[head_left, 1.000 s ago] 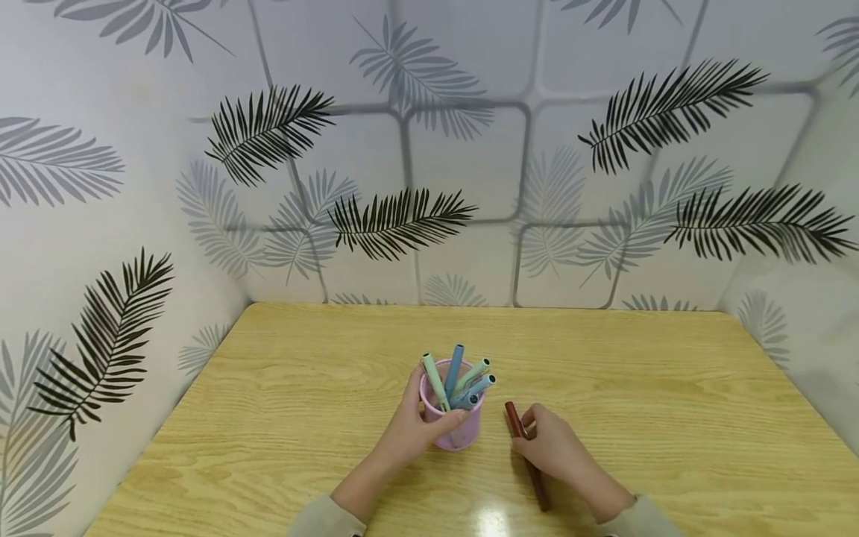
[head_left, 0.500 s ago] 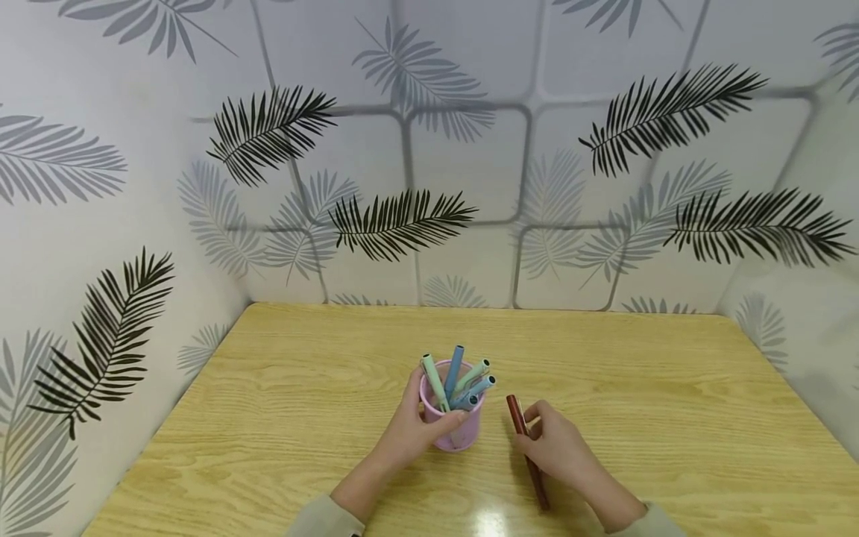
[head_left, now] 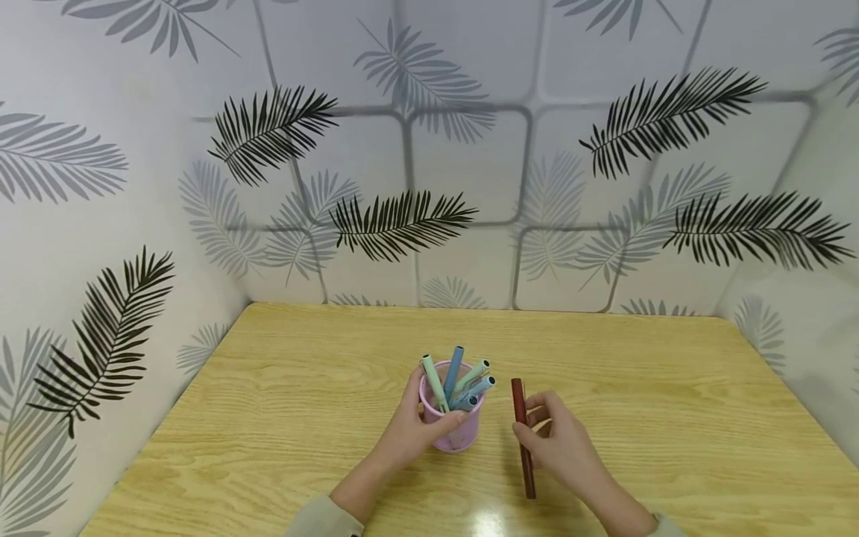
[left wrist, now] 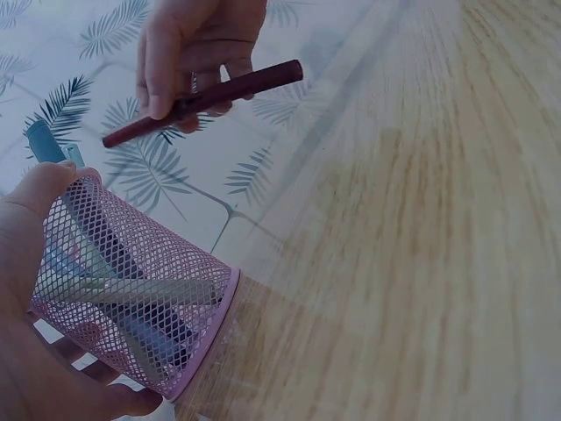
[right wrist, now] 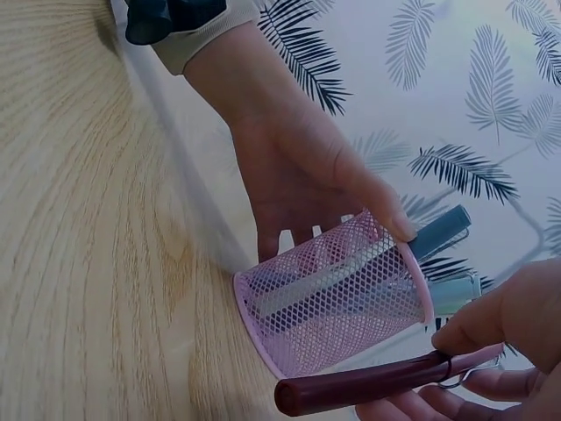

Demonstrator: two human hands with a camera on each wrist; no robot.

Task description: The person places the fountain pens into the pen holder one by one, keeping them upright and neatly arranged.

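Note:
A pink mesh pen cup [head_left: 458, 432] stands on the wooden table, with several light green and blue pens [head_left: 453, 369] leaning in it. My left hand [head_left: 411, 431] grips the cup from its left side, the thumb across the front near the rim. To the right of the cup, my right hand [head_left: 560, 440] pinches a dark red pen [head_left: 527, 470] around its middle. In the left wrist view the red pen [left wrist: 237, 88] hangs above the tabletop, apart from the cup. A metal clip shows on the pen in the right wrist view.
The wood-grain table [head_left: 302, 373] reaches back to walls [head_left: 463, 164] with a leaf pattern, which also rise on the left and right. A bright light reflection lies on the table's near part.
My right hand has raised the red pen off the table and turned it more upright, its top end moving away from me. The left hand and the pen cup have stayed in place.

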